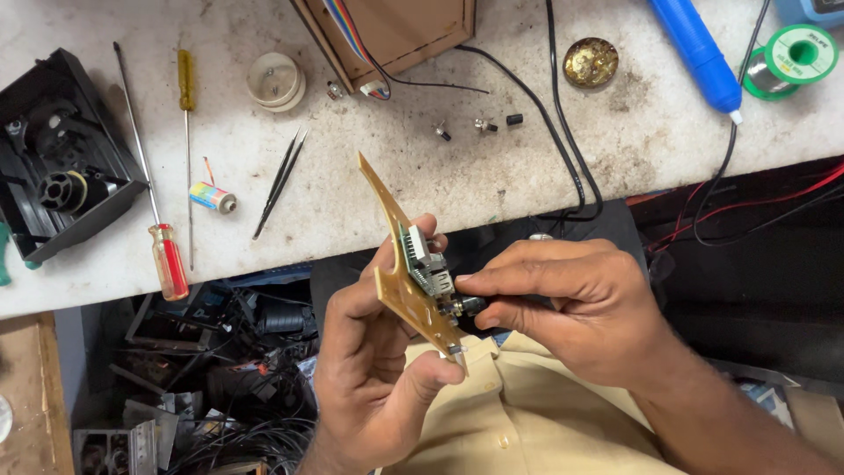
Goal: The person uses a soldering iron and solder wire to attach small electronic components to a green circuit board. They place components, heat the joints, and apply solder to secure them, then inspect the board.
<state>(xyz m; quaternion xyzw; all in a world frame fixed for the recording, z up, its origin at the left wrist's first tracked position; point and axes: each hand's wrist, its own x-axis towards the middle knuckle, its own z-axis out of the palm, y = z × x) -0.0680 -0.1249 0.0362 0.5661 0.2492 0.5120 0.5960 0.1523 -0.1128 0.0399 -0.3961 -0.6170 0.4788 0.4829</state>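
Note:
I hold a tan circuit board [384,198] edge-on over my lap, in front of the white workbench [492,176]. My left hand [374,369] grips its lower part from behind and below, thumb under the bottom corner. My right hand [576,308] pinches a small dark knob-like part [466,305] that sticks out of the board's component side, beside a grey metal block [429,268].
On the bench lie a red-handled screwdriver [169,261], a yellow-handled screwdriver [185,84], black tweezers [280,183], a small striped cylinder [211,197], a black plastic housing [61,158], a blue tool [699,53], a green solder spool [796,54] and black cables [563,149]. Scrap fills the floor at left.

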